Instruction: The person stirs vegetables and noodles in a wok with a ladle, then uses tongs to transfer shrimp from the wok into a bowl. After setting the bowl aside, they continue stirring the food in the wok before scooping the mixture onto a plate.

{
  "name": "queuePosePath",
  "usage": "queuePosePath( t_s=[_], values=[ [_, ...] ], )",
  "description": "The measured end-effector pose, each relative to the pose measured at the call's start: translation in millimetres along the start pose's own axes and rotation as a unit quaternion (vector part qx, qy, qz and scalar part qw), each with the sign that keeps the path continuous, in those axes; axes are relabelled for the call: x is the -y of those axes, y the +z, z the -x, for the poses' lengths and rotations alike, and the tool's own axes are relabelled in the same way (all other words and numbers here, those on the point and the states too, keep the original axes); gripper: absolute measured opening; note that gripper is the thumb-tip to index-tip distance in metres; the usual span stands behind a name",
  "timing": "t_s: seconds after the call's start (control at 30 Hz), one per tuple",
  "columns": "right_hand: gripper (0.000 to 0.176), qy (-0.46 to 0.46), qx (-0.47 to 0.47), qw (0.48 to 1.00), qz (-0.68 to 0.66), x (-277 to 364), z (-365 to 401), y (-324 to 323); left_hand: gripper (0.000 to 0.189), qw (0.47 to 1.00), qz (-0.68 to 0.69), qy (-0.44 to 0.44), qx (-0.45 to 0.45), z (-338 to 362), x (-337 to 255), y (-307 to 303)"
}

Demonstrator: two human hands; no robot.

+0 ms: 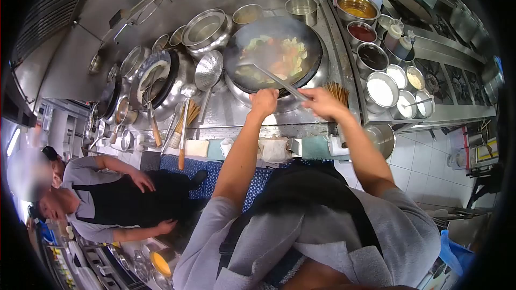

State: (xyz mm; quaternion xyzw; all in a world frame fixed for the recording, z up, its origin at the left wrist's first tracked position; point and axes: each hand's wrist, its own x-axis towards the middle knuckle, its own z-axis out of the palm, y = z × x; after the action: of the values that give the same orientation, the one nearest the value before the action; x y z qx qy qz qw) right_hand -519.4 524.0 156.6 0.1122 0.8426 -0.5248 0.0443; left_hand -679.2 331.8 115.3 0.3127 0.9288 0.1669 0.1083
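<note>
A black wok [231, 48] sits on the burner straight ahead, with steam rising over green and orange pieces of vegetable [274, 56]. My left hand [264, 102] is closed on the wok's near edge; the exact grip under the fingers is hidden. In my right hand [321, 102] is the handle of a metal ladle [277, 79]. It slants up and left across the wok, its head over the left part of the food. Just right of the wok, close to my right hand, stands a bamboo brush [337, 93].
Left of the wok lies a perforated skimmer [208, 70], and further left a second wok [171, 75]. Seasoning bowls, one with white contents [382, 90], and squeeze bottles [394, 35] fill the right counter. Folded cloths [273, 149] line the front edge. Another person [118, 193] stands at the left.
</note>
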Motion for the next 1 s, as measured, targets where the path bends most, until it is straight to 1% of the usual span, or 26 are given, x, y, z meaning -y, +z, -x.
queuePosePath(
  t_s=[0.03, 0.1, 0.13, 0.23, 0.27, 0.3, 0.33, 0.37, 0.43, 0.53, 0.57, 0.6, 0.63, 0.67, 0.7, 0.77, 0.83, 0.87, 0.9, 0.97, 1.0],
  values=[
    [0.053, -0.015, 0.014, 0.999, 0.041, 7.2, 21.2, -18.4, 0.032, 0.999, 0.01, 0.009, -0.046, 3.8, -0.7, 5.0],
    [0.053, 0.06, 0.015, 0.994, 0.088, 32.2, 57.0, -41.6, 0.038, 0.99, 0.031, 0.021, -0.132, 19.0, -2.3, 20.0],
    [0.053, 0.021, 0.004, 0.99, 0.138, 37.5, 63.3, -46.1, 0.032, 0.985, 0.011, 0.043, -0.169, 29.0, -10.3, 13.5],
    [0.052, -0.055, -0.039, 0.972, 0.224, 57.9, 62.2, -40.0, 0.026, 0.959, 0.107, 0.107, -0.239, 109.0, -50.1, -27.3],
    [0.053, -0.229, -0.111, 0.927, 0.275, 18.6, 42.8, -29.9, 0.026, 0.958, 0.119, 0.115, -0.235, 124.8, -51.0, -31.8],
    [0.052, -0.134, -0.061, 0.959, 0.24, 34.7, 47.2, -32.4, 0.026, 0.955, 0.131, 0.126, -0.235, 133.5, -50.1, -37.7],
    [0.052, -0.036, -0.012, 0.979, 0.2, 66.6, 58.7, -35.1, 0.026, 0.952, 0.142, 0.138, -0.234, 139.7, -44.9, -40.4],
    [0.051, 0.067, 0.042, 0.985, 0.156, 90.5, 74.1, -34.0, 0.025, 0.944, 0.138, 0.157, -0.256, 121.4, -33.4, -38.1],
    [0.049, 0.059, 0.038, 0.976, 0.207, 105.4, 95.6, -36.3, 0.027, 0.958, 0.136, 0.119, -0.221, 76.1, -17.2, -33.3],
    [0.048, 0.042, -0.001, 0.961, 0.275, 117.3, 112.5, -26.0, 0.027, 0.961, 0.121, 0.117, -0.221, 64.7, -4.9, -6.5],
    [0.049, 0.004, -0.039, 0.961, 0.272, 101.2, 105.4, -19.2, 0.024, 0.954, 0.124, 0.141, -0.233, 71.4, 0.7, 6.0],
    [0.049, -0.032, -0.076, 0.96, 0.267, 69.7, 93.2, -8.7, 0.022, 0.948, 0.126, 0.163, -0.243, 91.4, 6.0, 19.1],
    [0.049, -0.068, -0.112, 0.957, 0.258, 53.7, 86.0, -1.3, 0.019, 0.947, 0.139, 0.17, -0.236, 116.5, 7.5, 24.5],
    [0.049, -0.042, -0.112, 0.971, 0.206, 65.8, 89.9, 5.8, 0.016, 0.946, 0.153, 0.174, -0.225, 146.8, 9.5, 28.4],
    [0.05, -0.037, -0.105, 0.974, 0.196, 75.8, 99.2, 2.3, 0.012, 0.941, 0.178, 0.182, -0.221, 172.8, 5.2, 18.1],
    [0.05, -0.025, -0.09, 0.98, 0.176, 96.2, 124.3, -11.7, 0.014, 0.928, 0.201, 0.216, -0.226, 182.4, 4.7, -10.7],
    [0.052, 0.045, -0.036, 0.996, 0.072, 118.3, 157.4, -40.5, 0.015, 0.928, 0.173, 0.195, -0.265, 149.1, -1.4, -45.7],
    [0.052, 0.079, -0.012, 0.997, 0.021, 124.8, 168.3, -47.2, 0.016, 0.932, 0.177, 0.206, -0.241, 118.0, 3.1, -53.3],
    [0.053, 0.083, -0.006, 0.996, 0.031, 128.1, 171.4, -46.7, 0.017, 0.933, 0.18, 0.219, -0.222, 91.7, 8.1, -55.6],
    [0.054, 0.09, 0.002, 0.995, 0.049, 127.2, 173.2, -42.0, 0.019, 0.942, 0.175, 0.173, -0.229, 67.7, 14.2, -23.6],
    [0.053, 0.104, 0.029, 0.993, 0.042, 121.1, 160.1, -33.0, 0.019, 0.946, 0.172, 0.151, -0.229, 60.7, 13.6, -14.1]
  ],
)
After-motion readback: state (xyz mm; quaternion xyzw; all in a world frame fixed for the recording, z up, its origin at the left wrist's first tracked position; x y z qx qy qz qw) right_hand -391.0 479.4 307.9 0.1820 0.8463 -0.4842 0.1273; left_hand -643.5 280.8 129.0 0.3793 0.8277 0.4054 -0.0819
